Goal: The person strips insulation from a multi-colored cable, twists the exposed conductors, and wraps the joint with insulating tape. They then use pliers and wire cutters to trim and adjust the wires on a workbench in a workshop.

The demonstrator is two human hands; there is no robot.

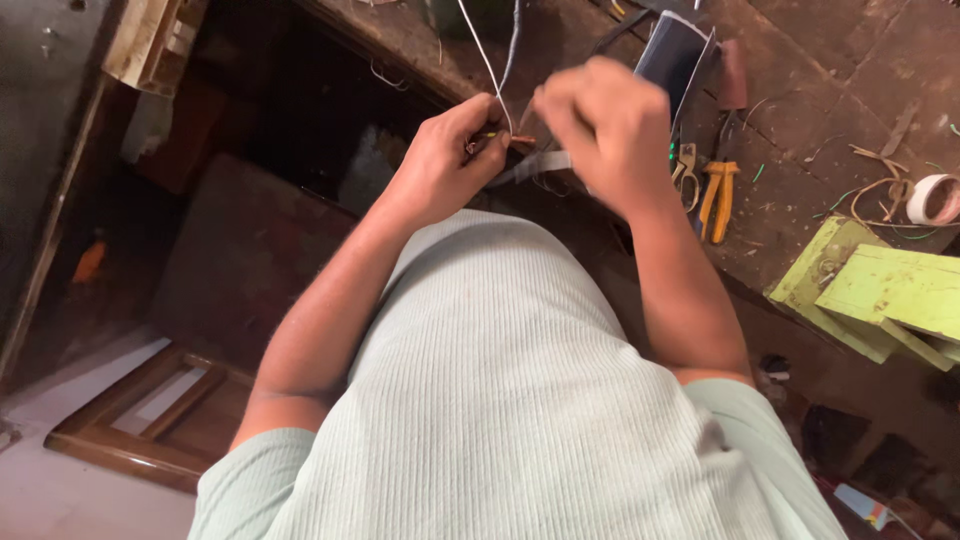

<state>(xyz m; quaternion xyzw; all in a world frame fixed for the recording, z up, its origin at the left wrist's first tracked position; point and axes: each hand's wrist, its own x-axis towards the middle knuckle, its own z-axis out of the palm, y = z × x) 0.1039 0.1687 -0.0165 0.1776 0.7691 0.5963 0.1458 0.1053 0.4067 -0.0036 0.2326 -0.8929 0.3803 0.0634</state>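
Pale ribbed shirt (500, 400) fills the foreground. Left hand (440, 165) pinches thin wires (490, 70); right hand (605, 130) has its grip around a grey strip (540, 165). Yellow-handled pliers (718, 195), tape roll (935, 198) and green blocks (880, 295) crowd the desk (800, 90).

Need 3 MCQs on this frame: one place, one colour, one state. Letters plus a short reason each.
1. Where do the pliers lie?
A. on the workbench, beside the right hand
B. on the floor
C. in the left hand

2. What colour are the plier handles?
A. red
B. yellow-orange
C. blue

3. What is the left hand doing?
A. resting flat
B. pinching thin wires
C. hanging free

A: they rest on the bench.
B: both handles are yellow-orange.
B: the fingers close on wire.
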